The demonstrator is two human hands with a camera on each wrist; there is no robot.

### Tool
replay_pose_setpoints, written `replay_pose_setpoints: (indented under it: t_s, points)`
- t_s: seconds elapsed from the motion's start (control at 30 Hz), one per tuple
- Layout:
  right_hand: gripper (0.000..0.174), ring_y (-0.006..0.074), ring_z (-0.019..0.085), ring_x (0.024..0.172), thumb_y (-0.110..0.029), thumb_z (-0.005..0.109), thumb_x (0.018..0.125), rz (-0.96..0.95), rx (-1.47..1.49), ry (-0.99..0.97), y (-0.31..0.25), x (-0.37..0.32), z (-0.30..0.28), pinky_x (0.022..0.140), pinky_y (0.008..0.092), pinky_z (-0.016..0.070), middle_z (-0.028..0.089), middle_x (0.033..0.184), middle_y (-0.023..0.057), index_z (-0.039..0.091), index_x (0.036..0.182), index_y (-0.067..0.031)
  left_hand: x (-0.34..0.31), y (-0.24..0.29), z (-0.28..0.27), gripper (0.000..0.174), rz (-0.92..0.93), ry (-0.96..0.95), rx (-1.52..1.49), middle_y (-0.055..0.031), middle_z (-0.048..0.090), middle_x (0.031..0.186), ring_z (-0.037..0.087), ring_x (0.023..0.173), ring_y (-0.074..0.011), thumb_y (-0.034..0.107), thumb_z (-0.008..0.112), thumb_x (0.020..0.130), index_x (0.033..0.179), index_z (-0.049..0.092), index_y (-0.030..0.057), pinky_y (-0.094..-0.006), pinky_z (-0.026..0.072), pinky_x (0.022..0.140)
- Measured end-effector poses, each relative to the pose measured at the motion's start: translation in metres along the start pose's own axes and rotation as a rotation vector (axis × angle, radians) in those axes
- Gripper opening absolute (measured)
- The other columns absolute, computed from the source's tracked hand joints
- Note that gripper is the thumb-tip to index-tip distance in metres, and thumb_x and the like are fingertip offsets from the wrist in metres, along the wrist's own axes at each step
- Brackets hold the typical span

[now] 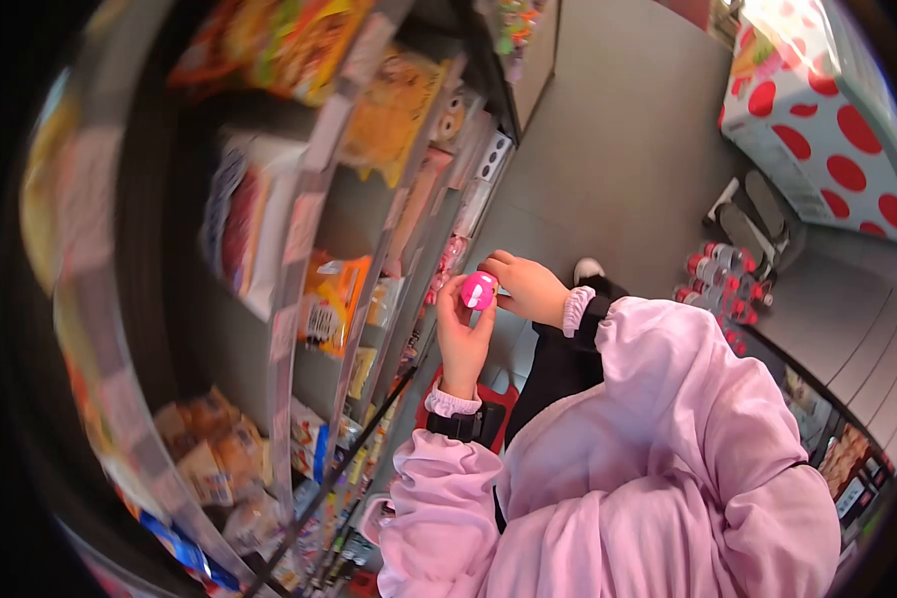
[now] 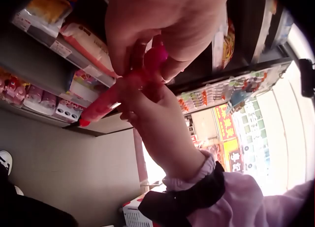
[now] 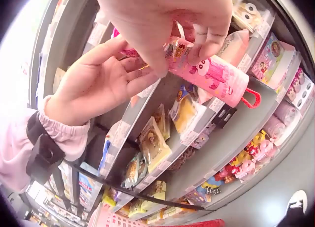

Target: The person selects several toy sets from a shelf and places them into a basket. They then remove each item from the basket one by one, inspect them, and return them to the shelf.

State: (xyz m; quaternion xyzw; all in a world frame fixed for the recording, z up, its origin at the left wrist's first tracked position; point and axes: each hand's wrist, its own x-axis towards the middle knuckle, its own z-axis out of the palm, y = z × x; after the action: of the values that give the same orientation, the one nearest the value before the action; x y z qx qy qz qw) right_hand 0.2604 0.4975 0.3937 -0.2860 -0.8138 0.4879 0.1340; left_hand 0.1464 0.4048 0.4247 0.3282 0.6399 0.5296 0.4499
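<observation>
Both hands hold a pink tube [image 3: 219, 79] printed with cartoon figures, in front of the store shelves. Its round magenta end [image 1: 478, 290] faces up toward the head camera, and a red loop [image 3: 253, 98] hangs from the opposite end. My left hand [image 1: 462, 344] curls its thumb and fingers around the magenta end. Close beside it, my right hand [image 1: 534, 291] grips the tube's body, fingers bent over the print. In the left wrist view the tube [image 2: 102, 105] slants down to the left, partly covered by the two hands.
Shelves [image 1: 304, 214] with packaged snacks run along the left. A red shopping basket [image 1: 503, 414] is below the hands. Shrink-wrapped bottles [image 1: 713, 274] stand on the floor at right, near a white box with red dots [image 1: 847, 171].
</observation>
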Motion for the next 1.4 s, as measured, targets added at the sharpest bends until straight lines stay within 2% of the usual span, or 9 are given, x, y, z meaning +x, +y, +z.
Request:
replay_pose_setpoints:
  t_s: [0.13,0.27,0.3,0.4,0.53,0.63,0.8,1.0,1.4]
  points:
    - [0.034,0.0307,0.053,0.09,-0.011,0.062,0.071,0.1,0.065,0.045,0.043,0.01,-0.007,0.075,0.0382,0.0451,0.05,0.096,0.011,0.048,0.102,-0.0045,0.049,-0.028,0.008,0.051,-0.069,-0.186,0.163,-0.0124,0.047,0.115,0.049,0.107,-0.0198,0.0,0.06,0.076,0.121,0.037,-0.0017,-0.0309,0.039,0.093]
    - [0.032,0.0332,0.053,0.086,-0.009,0.061,0.072,0.089,0.103,0.084,0.106,0.022,-0.006,0.072,0.0408,0.044,0.048,0.095,0.0132,0.046,0.1,-0.0038,0.098,-0.058,0.028,0.041,-0.098,-0.302,0.357,-0.0069,0.052,0.108,0.052,0.097,-0.013,0.002,0.061,0.079,0.116,0.044,-0.0009,-0.0251,0.0427,0.084]
    - [0.032,0.0333,0.053,0.086,-0.009,0.061,0.072,0.092,0.106,0.112,0.124,0.026,-0.002,0.072,0.0409,0.0439,0.048,0.094,0.0132,0.046,0.1,-0.0038,0.108,-0.067,0.034,0.045,-0.136,-0.287,0.394,-0.0112,0.053,0.11,0.052,0.102,-0.0176,0.004,0.063,0.076,0.116,0.045,-0.0017,-0.0295,0.0415,0.088]
    - [0.034,0.0337,0.052,0.09,-0.007,0.06,0.072,0.163,0.125,0.118,0.172,0.041,0.005,0.074,0.0406,0.0447,0.048,0.099,0.0139,0.046,0.103,-0.0034,0.138,-0.1,0.052,0.042,-0.186,-0.256,0.385,-0.009,0.054,0.106,0.054,0.097,-0.0154,0.003,0.062,0.076,0.115,0.046,-0.0012,-0.0274,0.0429,0.085]
    - [0.037,0.0371,0.053,0.092,-0.001,0.055,0.071,0.184,0.316,0.537,0.224,0.055,0.029,0.079,0.0398,0.0447,0.049,0.105,0.0224,0.046,0.107,0.0013,0.172,-0.163,0.075,0.046,-0.042,-0.118,0.414,-0.0092,0.051,0.108,0.052,0.099,-0.0163,0.001,0.062,0.076,0.117,0.042,-0.0017,-0.0283,0.0423,0.086]
    - [0.038,0.0374,0.053,0.093,0.001,0.054,0.071,0.213,0.604,0.582,0.258,0.067,0.043,0.08,0.0392,0.044,0.049,0.103,0.0232,0.046,0.108,0.0022,0.197,-0.214,0.088,0.047,0.008,-0.04,0.366,-0.0097,0.048,0.112,0.05,0.103,-0.0173,0.0,0.061,0.077,0.119,0.04,-0.0021,-0.0291,0.0409,0.088]
    - [0.051,0.0273,0.053,0.1,0.002,0.048,0.074,0.331,0.918,0.501,0.317,0.094,0.057,0.084,0.0312,0.0424,0.045,0.114,0.0169,0.039,0.125,-0.0008,0.241,-0.275,0.102,0.046,0.04,-0.031,0.255,-0.0107,0.045,0.116,0.046,0.107,-0.0186,-0.003,0.059,0.078,0.12,0.039,-0.0024,-0.0307,0.0382,0.092]
    - [0.048,0.0298,0.047,0.105,-0.006,0.049,0.077,0.421,0.775,0.517,0.364,0.127,0.061,0.089,0.0333,0.0382,0.042,0.113,0.0201,0.041,0.124,-0.002,0.295,-0.334,0.105,0.043,0.172,0.032,0.509,-0.0083,0.051,0.109,0.051,0.099,-0.0172,-0.004,0.061,0.075,0.115,0.045,0.0011,-0.0294,0.0412,0.088]
    - [0.055,0.0327,0.04,0.115,0.0,0.045,0.071,0.336,0.821,0.492,0.391,0.143,0.07,0.096,0.0338,0.0331,0.041,0.121,0.021,0.039,0.125,0.0022,0.334,-0.357,0.107,0.034,0.087,0.036,0.335,-0.0081,0.054,0.103,0.053,0.094,-0.0157,-0.001,0.059,0.078,0.11,0.048,-0.0003,-0.0279,0.0439,0.083]
